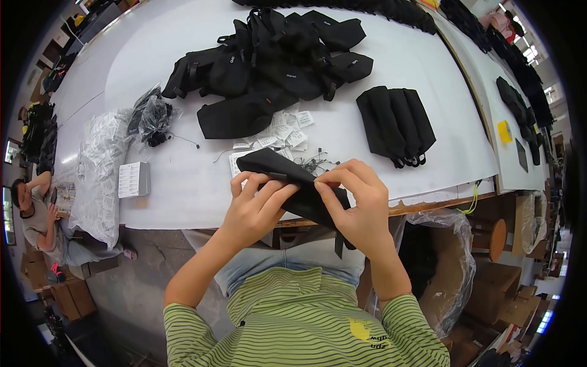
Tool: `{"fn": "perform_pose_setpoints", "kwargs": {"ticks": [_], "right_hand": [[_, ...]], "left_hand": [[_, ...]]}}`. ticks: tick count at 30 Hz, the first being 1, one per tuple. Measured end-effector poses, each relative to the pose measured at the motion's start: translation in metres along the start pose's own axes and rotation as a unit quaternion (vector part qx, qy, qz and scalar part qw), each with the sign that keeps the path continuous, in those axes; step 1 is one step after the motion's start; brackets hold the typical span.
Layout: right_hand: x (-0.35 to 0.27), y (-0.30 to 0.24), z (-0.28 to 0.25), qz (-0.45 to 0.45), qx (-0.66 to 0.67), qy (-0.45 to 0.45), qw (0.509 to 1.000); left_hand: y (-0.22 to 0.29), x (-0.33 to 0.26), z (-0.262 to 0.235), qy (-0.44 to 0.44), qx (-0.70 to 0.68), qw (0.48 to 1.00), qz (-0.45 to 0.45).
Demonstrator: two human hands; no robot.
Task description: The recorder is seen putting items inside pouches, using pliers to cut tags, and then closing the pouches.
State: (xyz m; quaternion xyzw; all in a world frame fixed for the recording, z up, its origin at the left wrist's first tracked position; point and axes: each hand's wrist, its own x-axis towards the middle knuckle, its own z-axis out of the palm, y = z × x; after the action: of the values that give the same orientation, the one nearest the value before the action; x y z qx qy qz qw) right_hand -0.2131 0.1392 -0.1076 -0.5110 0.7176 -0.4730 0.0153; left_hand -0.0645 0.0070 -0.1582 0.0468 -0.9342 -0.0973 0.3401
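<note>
A black fabric bag (269, 161) is held between both hands over the table's front edge, with a strap hanging down by my right wrist. My left hand (255, 205) is closed around its left part, fingers curled over the fabric. On the other side, my right hand (358, 205) pinches the bag's edge between thumb and fingertips; whether a smaller piece is in that pinch cannot be made out. Just beyond the bag lie loose white paper tags (284, 129) and a tangle of thin black tag strings (318, 161).
A heap of black bags (287, 73) covers the table's far middle. Several more bags (396, 125) lie in a row at right. To the left are a tag stack (133, 179), a clear bag of black strings (154, 119) and a large plastic sack (101, 165). Another person (43, 214) sits far left.
</note>
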Motion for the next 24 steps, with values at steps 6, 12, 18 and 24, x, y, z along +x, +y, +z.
{"fn": "perform_pose_setpoints", "kwargs": {"ticks": [6,12,18,24], "right_hand": [[-0.003,-0.006,0.006,-0.036,-0.019,-0.014,0.999],[-0.007,-0.005,0.011,-0.049,-0.015,-0.024,0.998],[-0.009,-0.002,0.013,-0.045,0.000,-0.036,0.998],[-0.010,0.002,0.019,-0.030,0.003,-0.032,0.999]], "left_hand": [[0.002,0.003,-0.003,-0.032,-0.032,0.999,-0.018],[0.002,0.000,-0.003,-0.035,-0.063,0.996,-0.047],[0.001,0.000,-0.003,-0.006,-0.062,0.998,0.003],[0.000,-0.002,0.001,-0.009,-0.089,0.996,0.015]]}}
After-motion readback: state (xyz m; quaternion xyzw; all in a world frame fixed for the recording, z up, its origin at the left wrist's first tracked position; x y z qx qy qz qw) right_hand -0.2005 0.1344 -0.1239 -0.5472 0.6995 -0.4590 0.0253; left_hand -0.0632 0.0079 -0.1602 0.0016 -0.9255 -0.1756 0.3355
